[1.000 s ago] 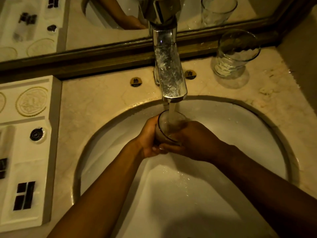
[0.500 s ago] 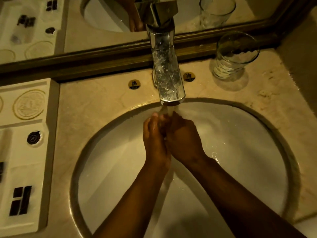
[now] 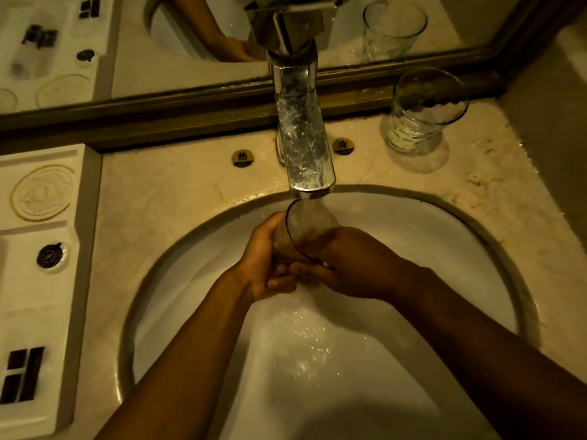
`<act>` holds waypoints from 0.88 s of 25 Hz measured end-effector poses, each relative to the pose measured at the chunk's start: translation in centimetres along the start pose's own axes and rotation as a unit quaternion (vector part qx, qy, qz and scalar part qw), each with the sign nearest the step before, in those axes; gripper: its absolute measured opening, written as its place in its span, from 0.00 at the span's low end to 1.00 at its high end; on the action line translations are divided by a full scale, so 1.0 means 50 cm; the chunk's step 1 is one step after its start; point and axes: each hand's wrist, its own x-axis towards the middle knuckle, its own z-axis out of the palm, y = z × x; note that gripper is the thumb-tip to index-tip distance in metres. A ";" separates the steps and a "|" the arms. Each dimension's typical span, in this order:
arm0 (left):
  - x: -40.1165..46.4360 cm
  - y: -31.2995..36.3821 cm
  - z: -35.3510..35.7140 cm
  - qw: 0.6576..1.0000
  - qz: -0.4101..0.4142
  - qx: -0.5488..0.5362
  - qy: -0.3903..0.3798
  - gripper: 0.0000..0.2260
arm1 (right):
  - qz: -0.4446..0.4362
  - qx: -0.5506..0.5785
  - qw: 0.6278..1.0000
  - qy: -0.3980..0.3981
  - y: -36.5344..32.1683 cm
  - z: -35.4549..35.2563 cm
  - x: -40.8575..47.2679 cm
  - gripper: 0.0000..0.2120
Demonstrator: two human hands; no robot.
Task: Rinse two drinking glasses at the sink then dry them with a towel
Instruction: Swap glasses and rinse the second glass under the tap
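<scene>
Left hand and right hand both wrapped around glass, mouth up under running faucet. Second glass on counter, well beyond right hand. Risk: wet grip slips, glass strikes basin; rim may knock spout just above.

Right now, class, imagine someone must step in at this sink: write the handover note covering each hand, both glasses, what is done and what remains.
Left hand: wrapped around the glass in the stream, from its left side.
Right hand: gripping the same glass from the right.
That glass sits under the running faucet, over the sink basin, water pouring in.
Second glass: upright on the counter, right of the faucet; whether rinsed, cannot tell.
Done: rinsing of the first glass is under way.
Left: finish rinsing, handle the second glass, dry both. No towel is in view.
</scene>
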 end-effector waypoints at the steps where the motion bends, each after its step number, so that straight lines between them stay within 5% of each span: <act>1: 0.001 -0.003 0.002 1.000 0.011 -0.008 0.004 0.29 | -0.002 -0.002 1.000 0.007 -0.002 0.002 0.002 0.15; 8: 0.014 -0.037 0.028 0.970 0.134 -0.185 0.084 0.25 | 0.077 0.004 0.993 0.093 -0.059 0.044 0.015 0.11; 12: 0.004 -0.036 0.057 0.967 0.192 -0.133 0.107 0.26 | 0.230 0.180 0.943 0.161 -0.101 0.053 0.042 0.14; 14: 0.008 -0.038 0.066 0.963 0.219 -0.094 0.128 0.22 | 0.226 0.213 0.932 0.188 -0.100 0.051 0.042 0.14; 18: 0.015 -0.029 0.039 0.973 0.180 -0.111 0.093 0.27 | 0.132 0.063 0.981 0.126 -0.073 0.041 0.028 0.15; 22: 0.008 -0.019 0.021 0.995 0.034 -0.058 0.074 0.28 | 0.071 0.025 0.997 -0.027 -0.032 0.007 0.016 0.12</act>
